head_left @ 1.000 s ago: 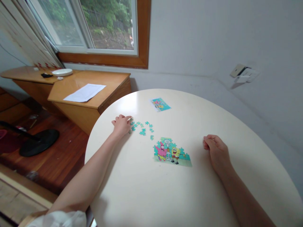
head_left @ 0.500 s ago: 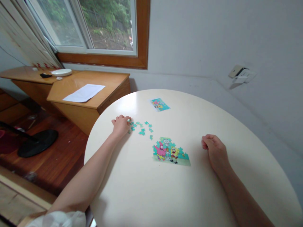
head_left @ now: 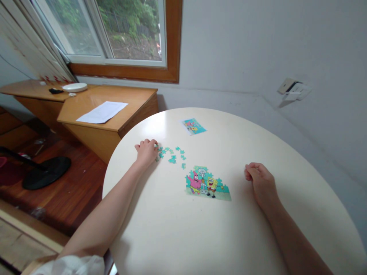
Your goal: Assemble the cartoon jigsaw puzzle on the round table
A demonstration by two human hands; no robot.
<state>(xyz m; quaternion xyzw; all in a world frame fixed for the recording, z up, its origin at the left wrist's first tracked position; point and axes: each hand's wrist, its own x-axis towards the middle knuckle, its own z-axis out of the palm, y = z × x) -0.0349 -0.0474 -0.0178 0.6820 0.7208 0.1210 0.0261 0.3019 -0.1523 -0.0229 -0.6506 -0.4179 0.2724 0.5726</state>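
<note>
"How did the joined puzzle section (head_left: 204, 184) look from your end?"

"I saw it flat on the tabletop (head_left: 200, 236), its cartoon print in pink, yellow and teal upright towards me, the bottom edge straight, the top jagged and unfinished."

"And the loose pieces (head_left: 172, 160)?"

"Mostly teal, I found, scattered beyond it to the left, bunched closest at the far left."

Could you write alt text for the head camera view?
A person's left hand is at loose jigsaw pieces on a white table; the right hand is beside a partly assembled cartoon puzzle. A picture card lies beyond.
</note>
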